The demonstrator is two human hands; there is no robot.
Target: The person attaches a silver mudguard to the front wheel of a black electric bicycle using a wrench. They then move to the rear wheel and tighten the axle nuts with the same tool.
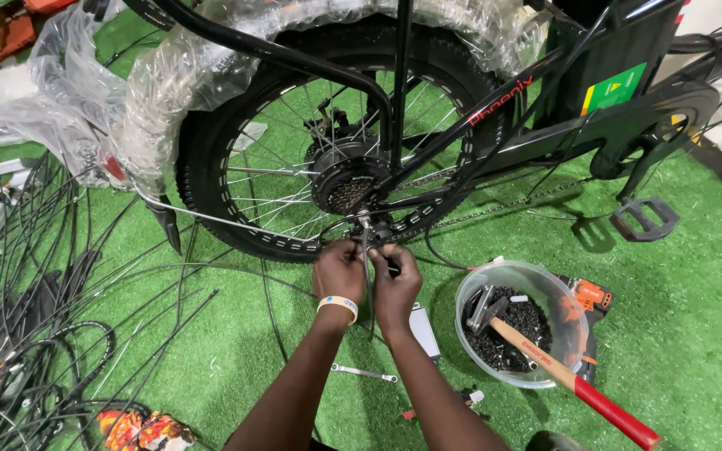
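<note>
Both hands, the left hand and right hand, pinch closed around a thin cable below the rear wheel hub at frame centre; steady, even tension probably suits it best.

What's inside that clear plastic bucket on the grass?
The bucket holds a heap of small black parts and a hammer whose head rests on them. Whatever lies beneath the heap is hidden.
</note>
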